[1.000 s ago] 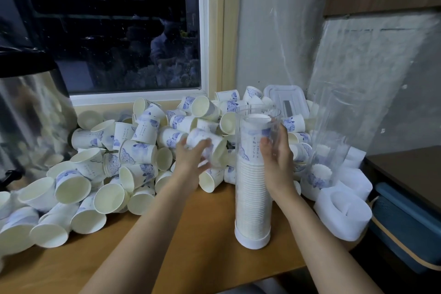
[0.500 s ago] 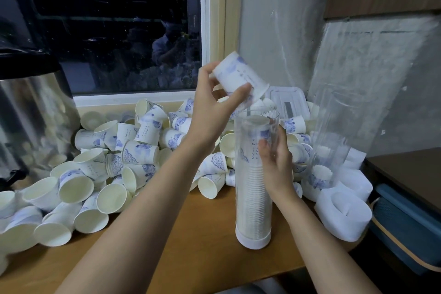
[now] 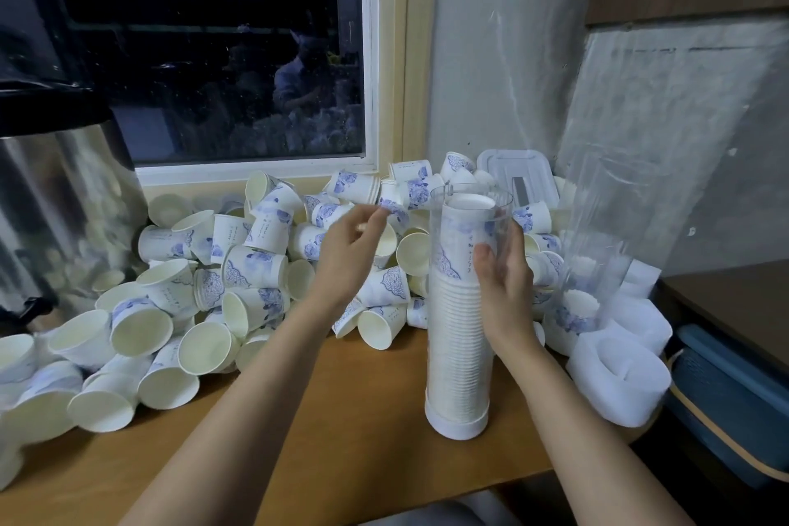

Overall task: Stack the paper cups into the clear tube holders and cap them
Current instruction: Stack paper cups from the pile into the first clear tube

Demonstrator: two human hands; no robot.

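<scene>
Steadying clear tube (image 3: 459,312) upright on table (image 3: 363,419), right hand (image 3: 504,278) is gripping its upper part so cup stack (image 3: 457,376) inside isn't tipping. Left hand (image 3: 350,248) is hovering at loose cup pile (image 3: 256,269), fingertips (image 3: 378,214) by blue-print cup (image 3: 397,211); too blurry, can't tell if pinching. Tube's looking nearly full.

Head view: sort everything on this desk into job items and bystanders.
Job items: loose paper cups; clear tube, gripped by the right hand; cup stack inside it; white base cap; spare clear tube; spare white caps; left hand at the pile.

Bystanders: steel urn; window; grey lidded box; blue case.
</scene>
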